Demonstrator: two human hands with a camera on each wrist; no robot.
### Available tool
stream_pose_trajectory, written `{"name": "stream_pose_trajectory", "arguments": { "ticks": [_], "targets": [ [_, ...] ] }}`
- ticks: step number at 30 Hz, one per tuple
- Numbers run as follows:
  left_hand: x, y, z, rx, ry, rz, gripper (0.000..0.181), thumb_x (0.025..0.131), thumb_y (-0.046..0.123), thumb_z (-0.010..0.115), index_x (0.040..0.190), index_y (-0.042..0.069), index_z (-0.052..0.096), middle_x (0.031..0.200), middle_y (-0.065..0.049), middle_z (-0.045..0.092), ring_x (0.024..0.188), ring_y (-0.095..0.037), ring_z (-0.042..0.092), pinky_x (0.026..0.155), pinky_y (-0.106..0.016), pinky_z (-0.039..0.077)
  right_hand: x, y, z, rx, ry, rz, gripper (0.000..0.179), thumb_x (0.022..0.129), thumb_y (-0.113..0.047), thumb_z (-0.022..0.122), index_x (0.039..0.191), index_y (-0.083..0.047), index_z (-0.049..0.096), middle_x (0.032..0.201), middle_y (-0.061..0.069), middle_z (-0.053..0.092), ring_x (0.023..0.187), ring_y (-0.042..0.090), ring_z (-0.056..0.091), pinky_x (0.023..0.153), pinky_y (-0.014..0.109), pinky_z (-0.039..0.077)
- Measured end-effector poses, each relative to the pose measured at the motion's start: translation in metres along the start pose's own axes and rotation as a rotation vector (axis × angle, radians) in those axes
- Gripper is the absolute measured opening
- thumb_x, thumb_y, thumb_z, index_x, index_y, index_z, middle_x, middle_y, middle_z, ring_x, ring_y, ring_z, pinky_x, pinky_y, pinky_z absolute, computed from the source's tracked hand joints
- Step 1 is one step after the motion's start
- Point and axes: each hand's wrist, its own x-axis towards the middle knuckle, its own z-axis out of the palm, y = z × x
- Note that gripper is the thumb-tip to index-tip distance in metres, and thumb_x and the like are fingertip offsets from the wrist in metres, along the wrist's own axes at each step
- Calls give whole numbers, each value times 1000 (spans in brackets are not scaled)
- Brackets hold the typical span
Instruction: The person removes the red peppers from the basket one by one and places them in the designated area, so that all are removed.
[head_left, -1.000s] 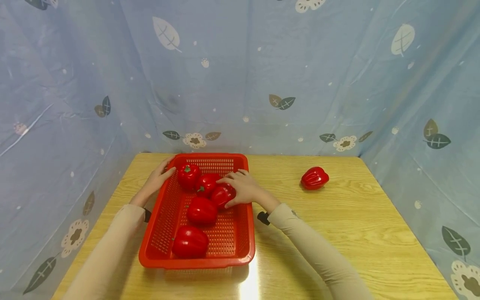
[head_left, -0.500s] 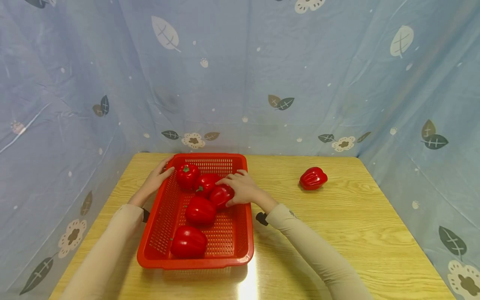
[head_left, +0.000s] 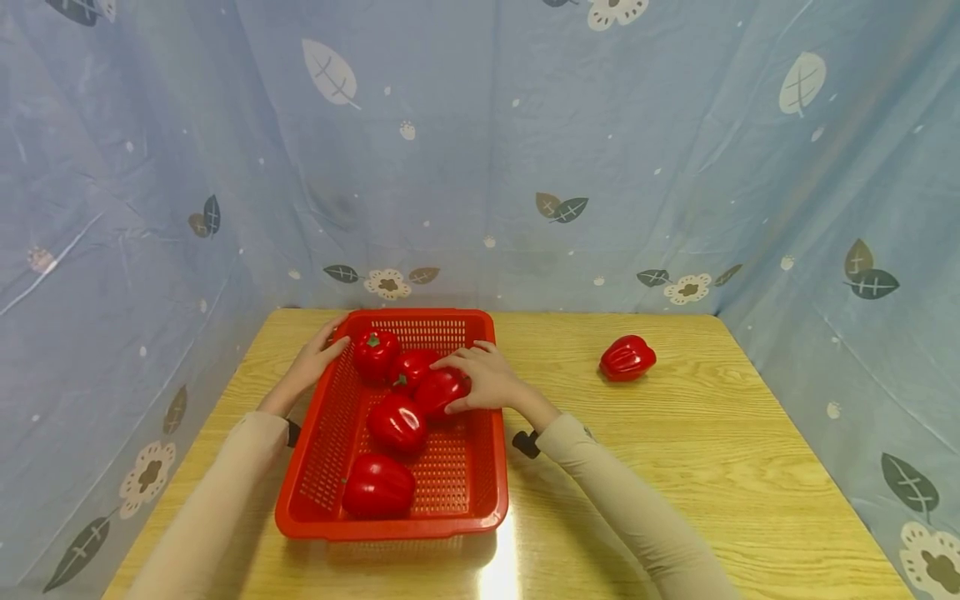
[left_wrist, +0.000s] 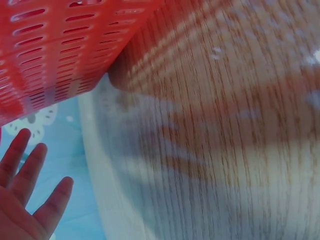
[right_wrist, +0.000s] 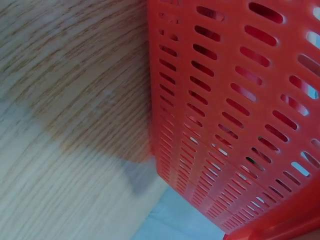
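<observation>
My left hand (head_left: 309, 365) is at the far left corner of the red plastic basket (head_left: 392, 528), fingers spread and thumb at the rim. Its straight fingers (left_wrist: 30, 170) also show beside the slotted wall in the left wrist view. Inside the basket, my right hand (head_left: 483, 377) grips a red bell pepper (head_left: 438, 393), with fingers over its far side and the thumb at its near side. Several other bell peppers lie in there: one (head_left: 377, 354) at the far left, one (head_left: 411, 367) beside the gripped one, one (head_left: 397, 422) against it and one (head_left: 378, 486) near the front.
One more red bell pepper (head_left: 627, 358) lies on the wooden table (head_left: 675, 467), well to the right of the basket. A blue patterned curtain (head_left: 450, 167) hangs behind the table and along both sides.
The gripped bell pepper has shifted slightly left with my right hand. The pepper next to it has rolled a little, its shine now on top. My left hand stays at the rim.
</observation>
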Motion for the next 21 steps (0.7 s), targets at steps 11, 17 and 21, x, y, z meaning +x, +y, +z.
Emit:
{"name": "stream_pose_trajectory", "arguments": {
  "ticks": [11, 17, 21],
  "targets": [
    [0, 0, 2, -20, -5, -3, 58, 99, 31, 43, 149, 12, 20, 137, -25, 40, 115, -39, 49, 83, -41, 49, -5, 3, -3, 40, -5, -36, 64, 71, -54, 71, 128, -28, 54, 125, -3, 56, 119, 12, 47, 110, 41, 18],
    [-5, 1, 3, 2, 13, 2, 58, 98, 33, 43, 149, 13, 21, 136, -26, 41, 114, -40, 50, 82, -39, 50, -6, 5, -7, 116, -44, -47, 64, 74, -49, 71, 130, -26, 52, 127, -2, 55, 120, 15, 46, 111, 45, 15],
    [-6, 1, 3, 6, 16, 8, 58, 99, 31, 42, 148, 11, 21, 137, -26, 41, 115, -40, 49, 82, -37, 49, -7, 4, -11, 162, -57, -58, 63, 75, -46, 72, 131, -23, 52, 129, -2, 54, 120, 17, 45, 112, 46, 14]
  ]
}}
